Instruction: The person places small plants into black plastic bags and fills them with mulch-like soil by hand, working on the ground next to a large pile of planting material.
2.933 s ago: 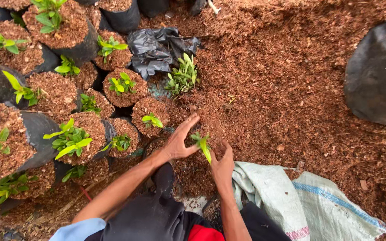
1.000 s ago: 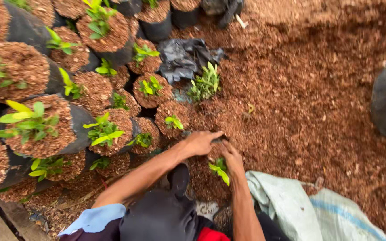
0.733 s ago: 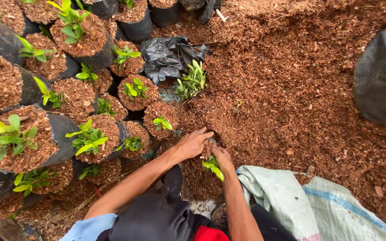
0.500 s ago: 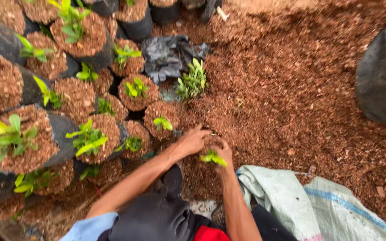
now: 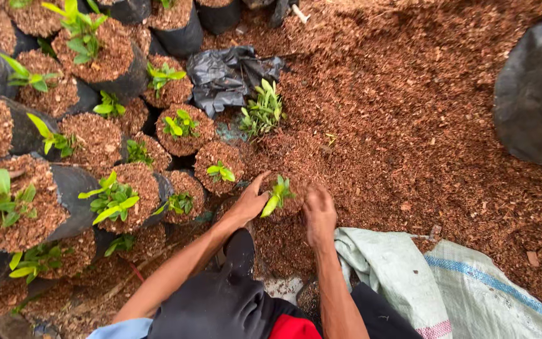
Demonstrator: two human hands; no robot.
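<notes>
A small green seedling [image 5: 277, 193] stands upright in reddish-brown husk mulch, between my two hands. My left hand [image 5: 249, 202] rests cupped against the mulch just left of the seedling, thumb raised and fingers apart. My right hand [image 5: 319, 210] sits just right of it with its fingers curled down into the mulch; whether it holds anything is hidden. The rim of the bag around the seedling is mostly buried and hard to make out.
Several black grow bags [image 5: 127, 194] of mulch with seedlings crowd the left side. A crumpled black plastic bag [image 5: 227, 72] and a clump of seedlings [image 5: 261, 113] lie beyond my hands. A large black bag [image 5: 534, 94] stands at right, and a woven sack [image 5: 421, 282] lies by my right arm.
The seedling has moved from leaning low by my right hand to standing upright between both hands. My left hand has shifted from over it to its left side.
</notes>
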